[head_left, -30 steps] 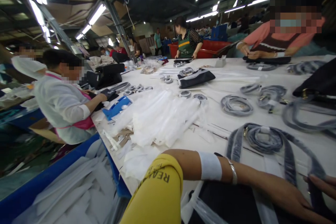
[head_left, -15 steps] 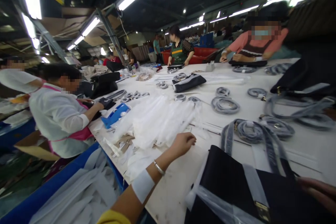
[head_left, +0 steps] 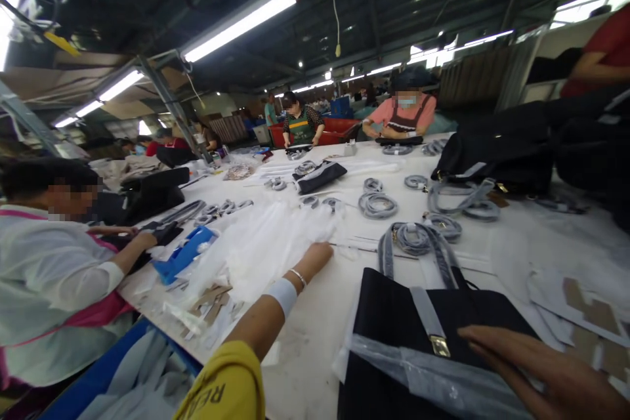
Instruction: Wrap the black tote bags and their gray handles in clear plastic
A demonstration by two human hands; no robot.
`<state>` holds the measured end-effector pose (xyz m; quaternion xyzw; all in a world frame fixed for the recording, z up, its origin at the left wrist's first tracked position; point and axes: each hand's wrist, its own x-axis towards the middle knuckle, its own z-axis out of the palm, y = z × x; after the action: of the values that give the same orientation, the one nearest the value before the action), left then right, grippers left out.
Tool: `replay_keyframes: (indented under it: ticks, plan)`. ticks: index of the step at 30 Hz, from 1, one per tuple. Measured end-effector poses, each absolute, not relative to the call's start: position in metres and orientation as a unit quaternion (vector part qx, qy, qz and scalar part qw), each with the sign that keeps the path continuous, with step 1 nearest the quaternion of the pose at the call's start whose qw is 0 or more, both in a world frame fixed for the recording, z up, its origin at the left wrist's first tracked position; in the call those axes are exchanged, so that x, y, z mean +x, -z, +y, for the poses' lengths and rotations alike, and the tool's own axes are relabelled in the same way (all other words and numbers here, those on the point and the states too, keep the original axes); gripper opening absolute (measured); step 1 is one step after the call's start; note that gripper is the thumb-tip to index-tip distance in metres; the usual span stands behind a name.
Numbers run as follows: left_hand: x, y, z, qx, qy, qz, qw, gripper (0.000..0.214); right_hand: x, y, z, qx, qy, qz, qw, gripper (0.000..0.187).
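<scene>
My left hand, with a bracelet and a white band on the arm, reaches to the edge of a pile of thin white plastic sheets. Its fingers are curled closed, and what they hold, if anything, is hidden. In front of me lies a black bag with wrapped grey handles, a grey strap and a gold clasp. Clear plastic film crosses its front. My right hand is over the bag's right part, fingers stretched out and open.
Coiled grey straps lie about the white table. A blue holder stands left, near a co-worker in white. Two more people work across the table. Black bags are heaped at right; a blue bin sits below left.
My view has turned right. My left hand has moved forward to the plastic sheets and its fingers have curled. My right hand has come further into view over the bag.
</scene>
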<state>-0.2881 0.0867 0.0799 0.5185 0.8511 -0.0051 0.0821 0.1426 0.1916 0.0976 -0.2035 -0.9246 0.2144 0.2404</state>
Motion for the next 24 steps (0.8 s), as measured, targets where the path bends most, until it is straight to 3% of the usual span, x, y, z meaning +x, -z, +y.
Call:
replay_keyframes:
  ticks: [13, 19, 24]
  plan:
    - [-0.287, -0.103, 0.083, 0.512, -0.087, 0.841, 0.150, 0.032, 0.130, -0.160, 0.145, -0.149, -0.278, -0.913, 0.260, 0.024]
    - [-0.287, -0.161, 0.087, 0.520, -0.305, 0.779, 0.172, 0.024, 0.129, -0.161, 0.145, -0.165, -0.340, -0.897, 0.229, 0.026]
    - [-0.266, -0.229, 0.090, 0.486, -0.543, 0.660, 0.181, 0.040, 0.093, -0.171, 0.156, -0.201, -0.370, -0.869, 0.260, 0.031]
